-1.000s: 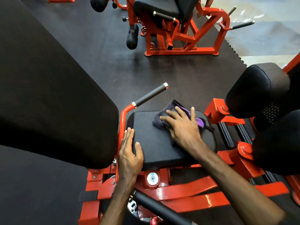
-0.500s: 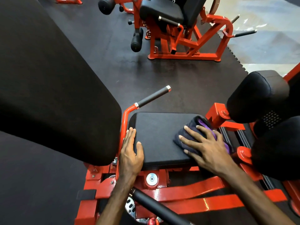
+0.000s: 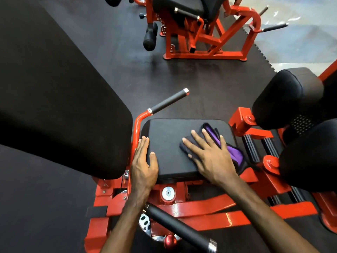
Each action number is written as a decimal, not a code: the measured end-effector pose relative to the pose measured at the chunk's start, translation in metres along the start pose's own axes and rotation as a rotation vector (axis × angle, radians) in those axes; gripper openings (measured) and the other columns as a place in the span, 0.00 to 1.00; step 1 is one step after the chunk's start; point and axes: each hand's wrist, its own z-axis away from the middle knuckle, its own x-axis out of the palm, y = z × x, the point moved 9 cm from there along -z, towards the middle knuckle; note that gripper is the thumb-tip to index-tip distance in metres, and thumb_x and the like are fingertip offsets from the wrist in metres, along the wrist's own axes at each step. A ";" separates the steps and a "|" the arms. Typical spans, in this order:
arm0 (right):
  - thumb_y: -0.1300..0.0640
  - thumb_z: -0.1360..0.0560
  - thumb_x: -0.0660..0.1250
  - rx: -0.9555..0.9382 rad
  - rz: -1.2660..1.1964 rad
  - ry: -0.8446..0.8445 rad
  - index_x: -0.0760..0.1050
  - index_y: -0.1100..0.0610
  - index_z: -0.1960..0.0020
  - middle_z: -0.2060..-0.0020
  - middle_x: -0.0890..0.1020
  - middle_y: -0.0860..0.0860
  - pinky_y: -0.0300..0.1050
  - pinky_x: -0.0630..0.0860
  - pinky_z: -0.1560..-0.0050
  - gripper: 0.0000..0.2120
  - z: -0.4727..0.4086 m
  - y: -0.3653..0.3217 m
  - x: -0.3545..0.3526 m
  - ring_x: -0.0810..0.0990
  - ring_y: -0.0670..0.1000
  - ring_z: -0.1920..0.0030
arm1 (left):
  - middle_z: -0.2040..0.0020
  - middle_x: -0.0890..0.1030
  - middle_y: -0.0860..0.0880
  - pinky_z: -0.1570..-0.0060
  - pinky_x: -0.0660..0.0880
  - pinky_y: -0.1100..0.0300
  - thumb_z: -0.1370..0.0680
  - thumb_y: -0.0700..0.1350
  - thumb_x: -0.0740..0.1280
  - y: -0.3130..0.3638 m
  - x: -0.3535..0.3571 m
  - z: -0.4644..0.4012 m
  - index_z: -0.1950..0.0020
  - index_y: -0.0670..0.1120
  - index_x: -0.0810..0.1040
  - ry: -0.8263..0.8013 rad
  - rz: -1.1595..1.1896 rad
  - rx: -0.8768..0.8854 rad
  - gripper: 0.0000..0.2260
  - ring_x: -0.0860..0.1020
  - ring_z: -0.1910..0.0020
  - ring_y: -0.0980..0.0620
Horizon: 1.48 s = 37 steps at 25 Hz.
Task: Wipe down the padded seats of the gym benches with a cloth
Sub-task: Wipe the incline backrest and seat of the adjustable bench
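Note:
A black padded seat (image 3: 169, 143) on a red machine frame lies below me. My right hand (image 3: 211, 157) presses flat, fingers spread, on a dark grey and purple cloth (image 3: 231, 150) at the seat's right half. The cloth hangs partly over the seat's right edge. My left hand (image 3: 145, 161) rests on the seat's left edge, thumb on top, fingers down the side.
A large black back pad (image 3: 54, 99) fills the left. Two black roller pads (image 3: 286, 99) stand at the right. A black-gripped handle (image 3: 167, 102) juts out behind the seat, another bar (image 3: 178, 227) lies in front. A second red machine (image 3: 200, 30) stands on the black floor mat beyond.
My right hand slid the cloth from the seat's far middle to its right edge, then back a little toward the centre. My left hand stayed on the left edge.

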 end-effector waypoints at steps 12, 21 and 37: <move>0.43 0.14 0.56 -0.072 -0.088 0.027 0.58 0.42 0.16 0.15 0.60 0.52 0.75 0.52 0.21 0.27 -0.059 -0.099 0.010 0.55 0.58 0.15 | 0.18 0.70 0.46 0.17 0.61 0.52 0.12 0.50 0.54 -0.009 0.005 0.000 0.19 0.41 0.71 -0.012 0.017 0.018 0.24 0.65 0.17 0.54; 0.52 0.20 0.66 -0.119 -0.048 0.091 0.63 0.44 0.18 0.18 0.66 0.51 0.67 0.57 0.19 0.32 0.006 -0.101 0.000 0.62 0.54 0.17 | 0.16 0.66 0.44 0.16 0.58 0.49 0.12 0.60 0.48 -0.006 0.009 0.000 0.19 0.44 0.72 -0.079 -0.013 0.049 0.31 0.62 0.16 0.51; 0.59 0.15 0.63 0.505 -1.271 0.730 0.76 0.51 0.26 0.29 0.80 0.39 0.32 0.68 0.28 0.18 0.273 0.125 -0.123 0.75 0.42 0.26 | 0.24 0.76 0.60 0.23 0.68 0.56 0.15 0.65 0.59 0.341 0.257 0.041 0.21 0.57 0.73 -0.998 0.396 0.309 0.25 0.73 0.25 0.63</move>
